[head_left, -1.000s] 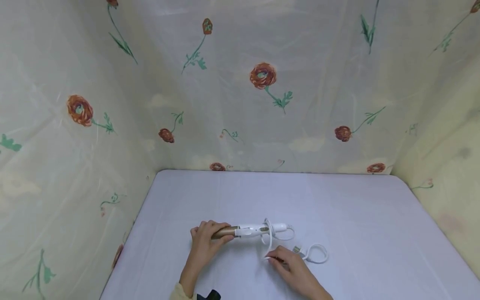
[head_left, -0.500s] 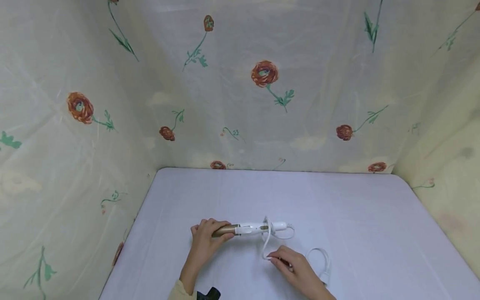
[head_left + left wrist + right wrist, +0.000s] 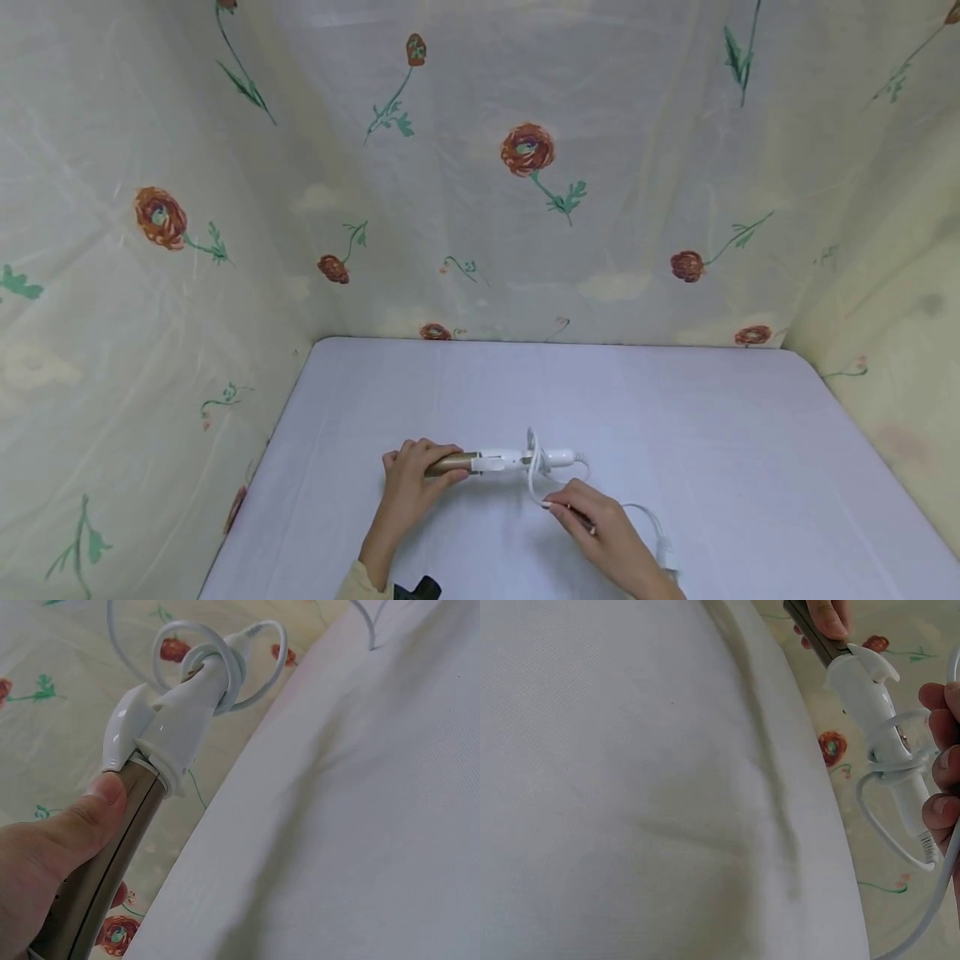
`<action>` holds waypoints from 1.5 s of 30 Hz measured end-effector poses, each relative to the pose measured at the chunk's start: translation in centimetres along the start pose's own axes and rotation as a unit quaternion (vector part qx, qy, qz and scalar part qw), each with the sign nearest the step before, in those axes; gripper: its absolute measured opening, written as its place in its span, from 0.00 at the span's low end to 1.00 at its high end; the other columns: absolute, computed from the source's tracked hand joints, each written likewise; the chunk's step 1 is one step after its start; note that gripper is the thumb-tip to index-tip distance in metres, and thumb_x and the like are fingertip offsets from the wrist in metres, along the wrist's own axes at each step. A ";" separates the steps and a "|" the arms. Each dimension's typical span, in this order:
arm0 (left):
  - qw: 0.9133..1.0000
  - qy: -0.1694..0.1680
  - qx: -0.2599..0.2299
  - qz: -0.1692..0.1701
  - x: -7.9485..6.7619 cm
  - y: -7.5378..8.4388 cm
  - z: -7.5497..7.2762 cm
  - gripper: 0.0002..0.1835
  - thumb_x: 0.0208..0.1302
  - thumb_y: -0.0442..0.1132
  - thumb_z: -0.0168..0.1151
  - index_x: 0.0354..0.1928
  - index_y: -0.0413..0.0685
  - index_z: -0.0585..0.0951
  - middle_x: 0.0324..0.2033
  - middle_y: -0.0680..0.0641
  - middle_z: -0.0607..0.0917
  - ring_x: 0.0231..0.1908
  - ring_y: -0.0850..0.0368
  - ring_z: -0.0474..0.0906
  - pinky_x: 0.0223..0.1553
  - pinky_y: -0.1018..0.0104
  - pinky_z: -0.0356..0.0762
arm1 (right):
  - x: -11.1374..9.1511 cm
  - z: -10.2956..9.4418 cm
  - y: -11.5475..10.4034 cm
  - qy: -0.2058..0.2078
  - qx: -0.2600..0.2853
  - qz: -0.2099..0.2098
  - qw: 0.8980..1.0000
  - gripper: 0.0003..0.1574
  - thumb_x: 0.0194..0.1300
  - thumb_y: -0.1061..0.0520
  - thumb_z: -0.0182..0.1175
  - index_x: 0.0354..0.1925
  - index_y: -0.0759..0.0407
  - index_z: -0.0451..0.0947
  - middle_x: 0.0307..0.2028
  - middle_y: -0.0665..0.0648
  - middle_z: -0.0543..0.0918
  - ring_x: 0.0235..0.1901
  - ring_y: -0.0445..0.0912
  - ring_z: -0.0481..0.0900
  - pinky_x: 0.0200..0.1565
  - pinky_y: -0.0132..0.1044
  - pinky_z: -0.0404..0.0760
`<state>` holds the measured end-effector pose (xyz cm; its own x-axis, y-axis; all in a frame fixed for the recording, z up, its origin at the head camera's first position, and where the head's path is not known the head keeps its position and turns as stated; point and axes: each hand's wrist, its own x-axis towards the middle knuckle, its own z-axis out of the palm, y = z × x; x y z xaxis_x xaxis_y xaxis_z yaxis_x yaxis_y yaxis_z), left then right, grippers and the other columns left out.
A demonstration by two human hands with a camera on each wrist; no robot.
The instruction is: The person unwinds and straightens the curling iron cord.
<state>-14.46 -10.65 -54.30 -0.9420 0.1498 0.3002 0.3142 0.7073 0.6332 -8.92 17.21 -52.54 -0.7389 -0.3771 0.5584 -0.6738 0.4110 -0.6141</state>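
Note:
My left hand (image 3: 411, 483) grips the brown-gold barrel of a curling iron (image 3: 491, 462), its thumb close to the white clip lever in the left wrist view. The iron lies level across the head view, white handle to the right. A white cord (image 3: 225, 671) is looped around the handle. Below and right of it, my right hand (image 3: 603, 529) pinches a stretch of that cord between thumb and fingers; the fingertips (image 3: 945, 765) show at the right wrist view's edge. The cord's far end hangs past the right hand, with a pale plug (image 3: 664, 552) partly visible.
A white-covered table (image 3: 720, 442) spreads beneath both hands. Flower-printed fabric (image 3: 615, 100) walls it in at the back and on both sides. A black object (image 3: 426, 588) shows beside the left sleeve at the bottom edge.
My right hand has shifted slightly right, and the cord loop has changed shape around the handle. The plug end has swung down to the right. The left hand keeps its place.

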 end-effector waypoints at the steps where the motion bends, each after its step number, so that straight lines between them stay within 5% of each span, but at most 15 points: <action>1: 1.000 0.000 0.000 0.003 0.0 0.0 0.0 0.21 0.48 0.60 0.66 0.45 0.66 0.84 0.35 0.58 0.84 0.36 0.62 0.68 0.44 0.56 0.51 | 0.3 -0.2 -0.3 0.004 0.001 -0.007 1.000 0.15 0.56 0.74 0.61 0.39 0.58 0.81 0.30 0.46 0.78 0.23 0.32 0.67 0.27 0.16 0.66; 26: 1.000 -0.010 0.005 0.016 -0.5 -0.2 0.1 0.21 0.48 0.58 0.68 0.46 0.64 0.84 0.34 0.59 0.82 0.37 0.62 0.69 0.45 0.55 0.52 | 2.3 -2.4 0.4 0.027 -0.021 -0.014 0.999 0.15 0.57 0.72 0.62 0.40 0.57 0.81 0.29 0.48 0.77 0.23 0.30 0.66 0.25 0.17 0.65; 45: 0.998 -0.040 -0.007 0.038 -0.5 -0.5 -0.1 0.19 0.47 0.59 0.68 0.43 0.67 0.84 0.34 0.60 0.83 0.35 0.65 0.68 0.43 0.59 0.51 | 3.1 -3.2 3.4 0.072 -0.062 0.063 0.994 0.11 0.62 0.68 0.60 0.38 0.53 0.82 0.25 0.44 0.75 0.21 0.31 0.62 0.23 0.21 0.63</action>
<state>-14.13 -11.10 -54.71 -0.9214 0.2581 0.2905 0.3867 0.6824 0.6203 -13.50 20.08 -51.08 -0.8037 -0.1982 0.5611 -0.5649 0.5504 -0.6147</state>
